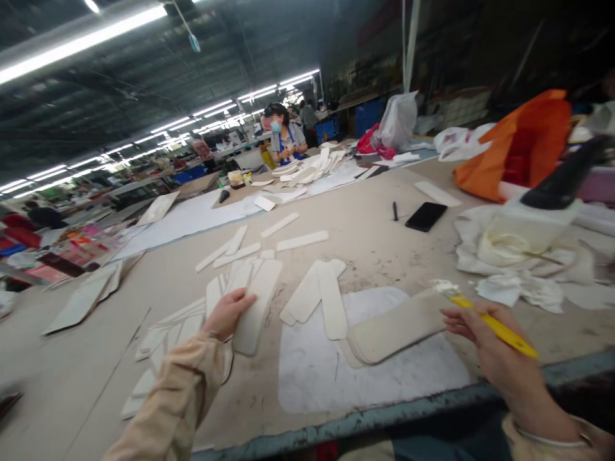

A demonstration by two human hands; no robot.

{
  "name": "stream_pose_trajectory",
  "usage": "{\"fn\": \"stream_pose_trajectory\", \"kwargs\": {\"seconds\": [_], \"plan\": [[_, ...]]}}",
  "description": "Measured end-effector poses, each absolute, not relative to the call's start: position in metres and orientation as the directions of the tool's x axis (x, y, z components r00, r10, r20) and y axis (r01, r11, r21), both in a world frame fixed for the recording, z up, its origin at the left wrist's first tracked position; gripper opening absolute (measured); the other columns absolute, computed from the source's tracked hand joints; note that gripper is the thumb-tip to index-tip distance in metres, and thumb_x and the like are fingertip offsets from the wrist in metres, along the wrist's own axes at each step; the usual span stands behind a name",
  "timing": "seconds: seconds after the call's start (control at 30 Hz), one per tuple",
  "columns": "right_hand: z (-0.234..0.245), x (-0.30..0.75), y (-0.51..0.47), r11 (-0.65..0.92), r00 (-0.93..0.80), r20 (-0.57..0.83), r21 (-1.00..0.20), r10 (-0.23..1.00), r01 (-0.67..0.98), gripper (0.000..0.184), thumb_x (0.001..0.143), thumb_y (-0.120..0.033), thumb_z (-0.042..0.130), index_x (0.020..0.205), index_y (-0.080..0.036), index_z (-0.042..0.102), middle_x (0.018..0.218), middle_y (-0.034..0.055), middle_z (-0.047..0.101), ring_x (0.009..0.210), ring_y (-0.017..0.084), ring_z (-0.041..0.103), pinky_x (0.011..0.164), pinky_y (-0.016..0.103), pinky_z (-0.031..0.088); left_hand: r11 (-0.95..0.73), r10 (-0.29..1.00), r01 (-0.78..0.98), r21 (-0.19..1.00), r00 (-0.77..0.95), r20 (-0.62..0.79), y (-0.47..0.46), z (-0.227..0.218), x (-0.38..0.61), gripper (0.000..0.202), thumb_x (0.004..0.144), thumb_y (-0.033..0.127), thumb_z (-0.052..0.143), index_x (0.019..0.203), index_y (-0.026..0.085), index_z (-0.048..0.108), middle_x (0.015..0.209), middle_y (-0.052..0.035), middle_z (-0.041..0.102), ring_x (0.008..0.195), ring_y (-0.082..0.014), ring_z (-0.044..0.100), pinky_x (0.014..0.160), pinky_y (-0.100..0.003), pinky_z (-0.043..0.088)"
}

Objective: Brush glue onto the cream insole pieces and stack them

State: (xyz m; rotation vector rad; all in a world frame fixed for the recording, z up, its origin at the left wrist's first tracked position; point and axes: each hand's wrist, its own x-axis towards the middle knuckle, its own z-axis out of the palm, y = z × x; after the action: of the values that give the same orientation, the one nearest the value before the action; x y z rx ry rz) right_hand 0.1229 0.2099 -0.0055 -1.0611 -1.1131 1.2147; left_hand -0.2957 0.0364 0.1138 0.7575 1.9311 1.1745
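Observation:
My left hand (229, 314) pinches the edge of a long off-white flat piece (262, 301) with rounded corners, over a spread pile of similar pieces (177, 326). In my right hand (500, 349) is a brush with a yellow handle (509, 335), its bristles (446, 288) covered in white paste. Just left of the brush, a short stack of larger beige pieces (398, 326) lies on a white sheet (327, 378). Two or three crossed off-white pieces (331, 301) rest between my hands, partly on that sheet.
To the right stand a whitish tub (533, 224) on crumpled cloth and an orange bag (523, 147). A black phone (426, 216) lies farther back. Across the table a masked person (288, 137) works behind another heap of pieces (317, 166). The table's front edge (384, 413) runs close below.

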Motion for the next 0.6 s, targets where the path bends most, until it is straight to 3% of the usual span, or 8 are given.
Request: {"fn": "stream_pose_trajectory", "kwargs": {"seconds": [0.1,0.2,0.27,0.3,0.4,0.5,0.6], "plan": [[-0.002,0.123,0.21,0.018,-0.034,0.025,-0.981,0.999,-0.195,0.034,0.071,-0.051,0.067,0.085,-0.024,0.052,0.08,0.005,0.07,0.065,0.019,0.067,0.058,0.033,0.057,0.495,0.742,0.209,0.843,-0.608,-0.284,0.042,0.128,-0.35,0.038,0.073,0.033,0.061,0.1,0.007,0.059,0.064,0.0031,0.064,0.057,-0.0127,0.058,0.056,-0.021,0.042],[-0.001,0.126,0.213,0.03,-0.006,0.032,-0.981,0.999,-0.193,0.033,0.075,-0.052,0.063,0.088,-0.023,0.053,0.078,0.0043,0.069,0.063,0.017,0.065,0.058,0.032,0.056,0.666,0.662,0.626,0.405,-0.747,0.065,0.049,0.128,-0.373,0.047,0.07,0.038,0.062,0.104,0.006,0.061,0.083,-0.0104,0.067,0.08,-0.0282,0.063,0.07,-0.04,0.048],[0.0,0.129,0.215,0.045,0.018,0.042,-0.982,0.999,-0.184,0.033,0.078,-0.052,0.06,0.089,-0.022,0.054,0.074,0.003,0.067,0.06,0.016,0.063,0.057,0.03,0.054,0.646,0.693,0.713,0.273,-0.697,0.183,0.053,0.114,-0.36,0.051,0.073,0.042,0.058,0.11,0.007,0.059,0.099,-0.0146,0.065,0.095,-0.0332,0.06,0.081,-0.048,0.045],[0.001,0.131,0.216,0.055,0.026,0.051,-0.982,0.998,-0.183,0.032,0.079,-0.052,0.059,0.09,-0.022,0.055,0.073,0.0021,0.065,0.059,0.015,0.061,0.056,0.03,0.054,0.609,0.723,0.74,0.286,-0.666,0.182,0.056,0.103,-0.345,0.05,0.076,0.045,0.054,0.112,0.01,0.058,0.104,-0.0132,0.064,0.096,-0.0314,0.06,0.084,-0.048,0.045],[0.004,0.135,0.217,0.092,0.048,0.085,-0.976,0.995,-0.195,0.031,0.082,-0.051,0.055,0.093,-0.022,0.056,0.068,-0.0001,0.06,0.055,0.013,0.056,0.054,0.028,0.051,0.403,0.866,0.833,0.379,-0.481,0.137,0.064,0.058,-0.275,0.043,0.081,0.049,0.048,0.108,0.018,0.062,0.108,-0.0071,0.063,0.086,-0.0199,0.063,0.079,-0.034,0.05],[0.009,0.139,0.218,0.135,0.062,0.126,-0.975,0.99,-0.175,0.029,0.085,-0.05,0.05,0.093,-0.022,0.055,0.062,-0.0015,0.054,0.05,0.012,0.049,0.05,0.026,0.046,0.154,0.92,0.907,0.392,-0.277,0.279,0.075,0.016,-0.204,0.038,0.083,0.043,0.049,0.107,0.018,0.064,0.108,-0.0098,0.062,0.097,-0.0219,0.06,0.087,-0.037,0.049],[0.013,0.147,0.221,0.184,0.086,0.175,-0.977,0.981,-0.107,0.03,0.087,-0.049,0.047,0.093,-0.022,0.056,0.057,-0.003,0.048,0.048,0.012,0.045,0.046,0.026,0.043,0.002,0.916,0.944,0.33,-0.134,0.377,0.091,-0.007,-0.164,0.034,0.086,0.037,0.048,0.11,0.02,0.064,0.121,-0.0126,0.054,0.118,-0.0262,0.047,0.099,-0.044,0.04]]}}
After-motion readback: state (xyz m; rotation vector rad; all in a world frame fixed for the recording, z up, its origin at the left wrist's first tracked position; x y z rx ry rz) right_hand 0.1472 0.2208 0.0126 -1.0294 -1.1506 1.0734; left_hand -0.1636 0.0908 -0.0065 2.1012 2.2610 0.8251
